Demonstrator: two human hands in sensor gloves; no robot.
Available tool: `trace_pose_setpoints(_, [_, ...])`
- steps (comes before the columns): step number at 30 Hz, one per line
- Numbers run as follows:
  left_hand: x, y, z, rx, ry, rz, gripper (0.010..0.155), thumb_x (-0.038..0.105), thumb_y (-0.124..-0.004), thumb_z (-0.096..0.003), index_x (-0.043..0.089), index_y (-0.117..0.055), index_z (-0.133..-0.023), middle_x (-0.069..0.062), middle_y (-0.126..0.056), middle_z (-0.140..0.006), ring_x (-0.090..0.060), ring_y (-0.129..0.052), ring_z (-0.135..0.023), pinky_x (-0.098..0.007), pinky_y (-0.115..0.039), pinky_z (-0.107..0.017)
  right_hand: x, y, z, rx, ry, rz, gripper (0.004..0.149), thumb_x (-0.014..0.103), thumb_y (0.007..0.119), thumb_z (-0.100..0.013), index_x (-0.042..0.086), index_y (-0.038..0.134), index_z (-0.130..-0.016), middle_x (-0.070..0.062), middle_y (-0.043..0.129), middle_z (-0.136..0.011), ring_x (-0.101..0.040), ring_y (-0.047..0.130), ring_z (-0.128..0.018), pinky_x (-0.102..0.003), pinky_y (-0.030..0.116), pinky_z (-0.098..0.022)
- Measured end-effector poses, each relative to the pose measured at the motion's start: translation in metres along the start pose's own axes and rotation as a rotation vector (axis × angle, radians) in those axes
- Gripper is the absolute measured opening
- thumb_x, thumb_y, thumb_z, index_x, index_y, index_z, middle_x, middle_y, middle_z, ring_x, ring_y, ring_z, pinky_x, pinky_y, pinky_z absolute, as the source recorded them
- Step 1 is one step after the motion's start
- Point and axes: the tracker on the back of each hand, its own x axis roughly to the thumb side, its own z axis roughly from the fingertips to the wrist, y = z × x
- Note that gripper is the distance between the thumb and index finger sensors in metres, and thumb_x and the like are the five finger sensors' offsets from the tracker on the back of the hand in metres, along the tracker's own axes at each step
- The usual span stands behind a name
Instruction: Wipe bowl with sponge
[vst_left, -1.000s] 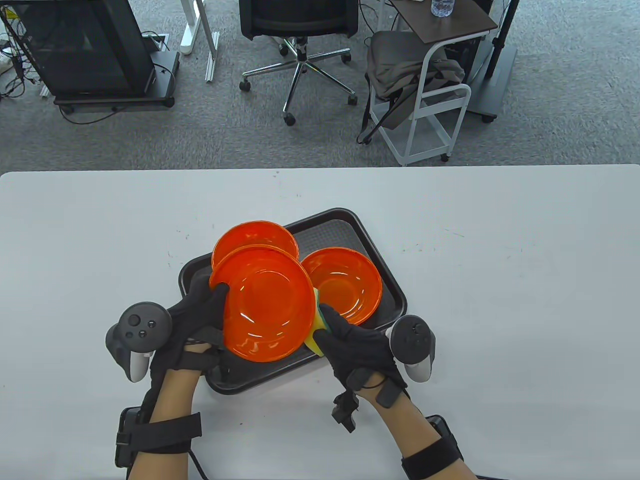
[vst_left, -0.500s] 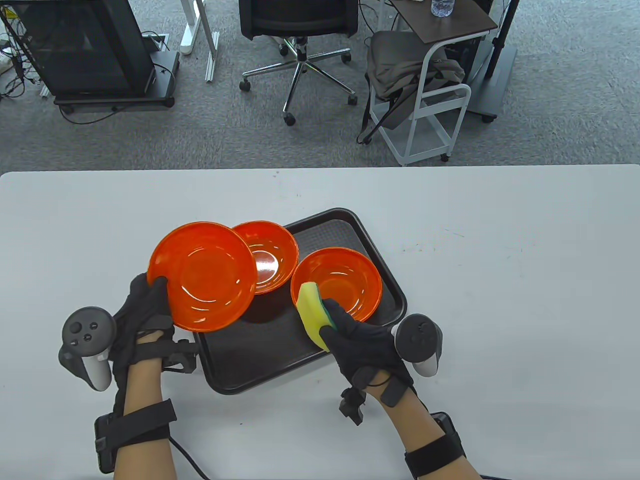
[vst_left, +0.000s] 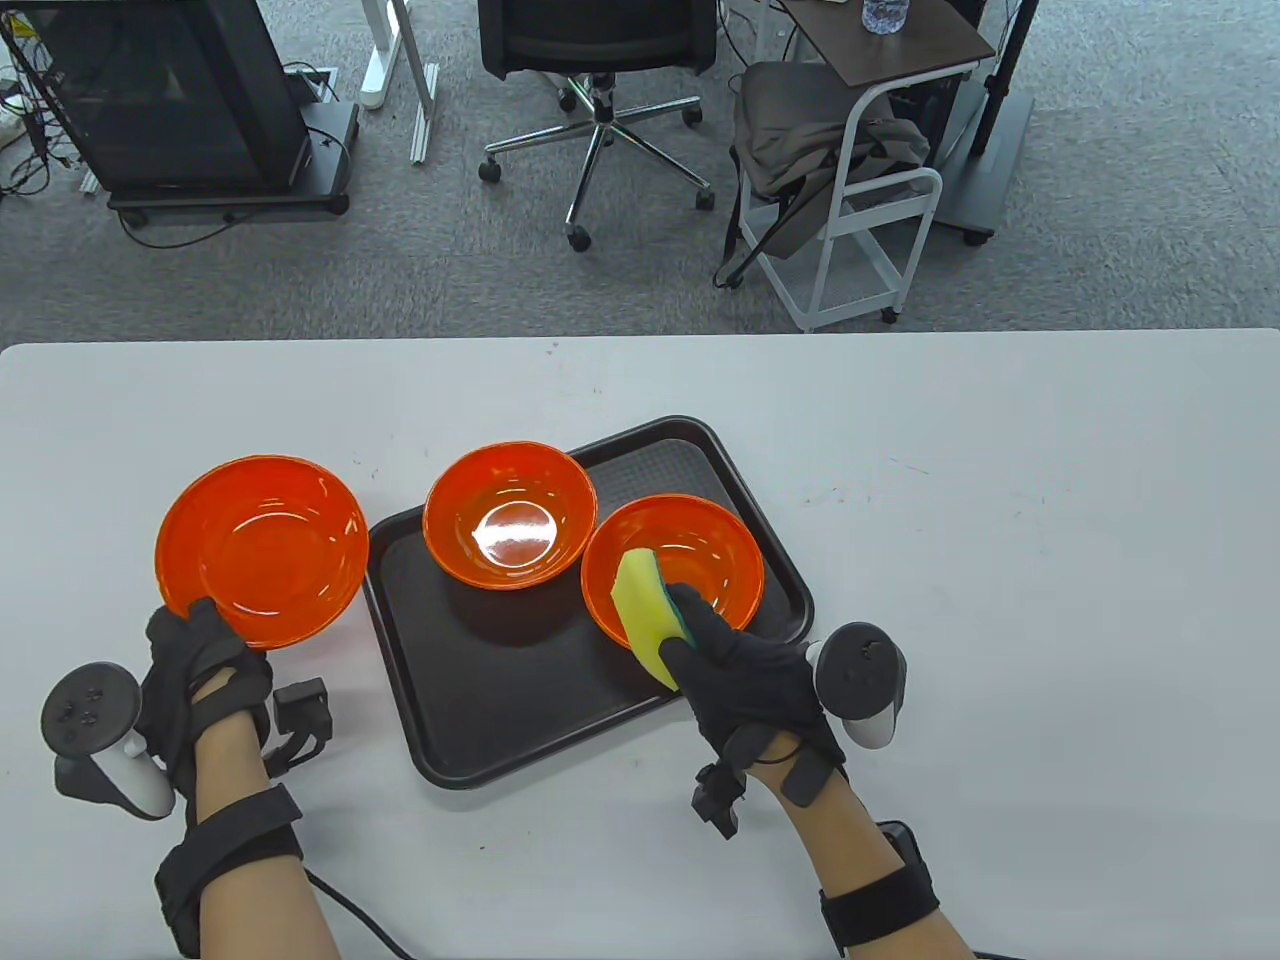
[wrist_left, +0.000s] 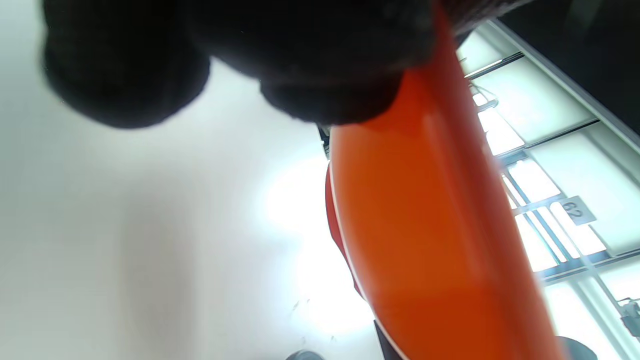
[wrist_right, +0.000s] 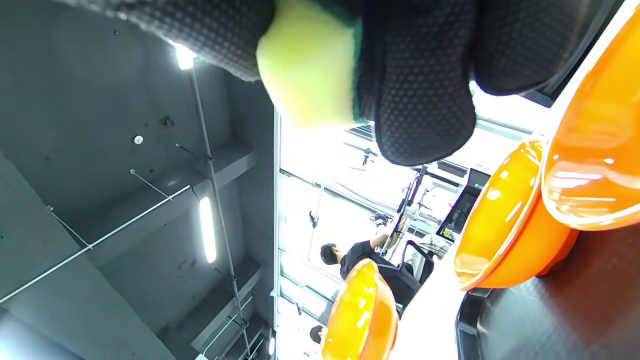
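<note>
Three orange bowls show in the table view. My left hand (vst_left: 200, 640) grips the near rim of one orange bowl (vst_left: 262, 548), which is on the table left of the black tray (vst_left: 480, 720); its underside fills the left wrist view (wrist_left: 430, 240). Two more bowls sit on the tray: a middle one (vst_left: 508, 528) and a right one (vst_left: 672, 568). My right hand (vst_left: 740, 680) holds a yellow-and-green sponge (vst_left: 648, 612) over the near-left rim of the right bowl. The sponge also shows between my fingers in the right wrist view (wrist_right: 310, 65).
The white table (vst_left: 1000, 560) stretches to the right of the tray. Beyond its far edge stand an office chair (vst_left: 600, 60), a white cart (vst_left: 870, 200) and a black cabinet (vst_left: 170, 100) on the carpet.
My left hand has carried its bowl left off the tray and down to the table. My right hand with the sponge has moved slightly onto the right bowl's rim.
</note>
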Motion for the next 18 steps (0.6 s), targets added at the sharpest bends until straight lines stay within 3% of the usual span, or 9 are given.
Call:
trace_pose_setpoints(6, [-0.023,-0.008,-0.005,-0.028,0.114,0.001,0.062,0.043,-0.070,-0.0542,0.005,-0.055,-0.100,-0.010,-0.093,-0.050,-0.010,-0.097,-0.011,-0.038,-0.091,-0.023,0.000,0.000,0.000,0.005,-0.002,-0.004,0.054,0.031,0.073,-0.057,-0.002,0.053,-0.094,-0.032,0.081,-0.084,-0.041,0.099,-0.060,-0.063,0.074,-0.049])
trace_pose_setpoints(18, [-0.040,-0.016,-0.005,-0.029,0.190,-0.019,0.063,0.042,-0.070,-0.0536,0.003,-0.053,-0.100,-0.011,-0.093,-0.052,-0.010,-0.098,-0.013,-0.038,-0.091,-0.023,0.002,0.003,-0.001,0.046,-0.029,0.001,0.054,0.031,0.073,-0.057,-0.002,0.053,-0.094,-0.032,0.081,-0.085,-0.041,0.098,-0.061,-0.064,0.074,-0.050])
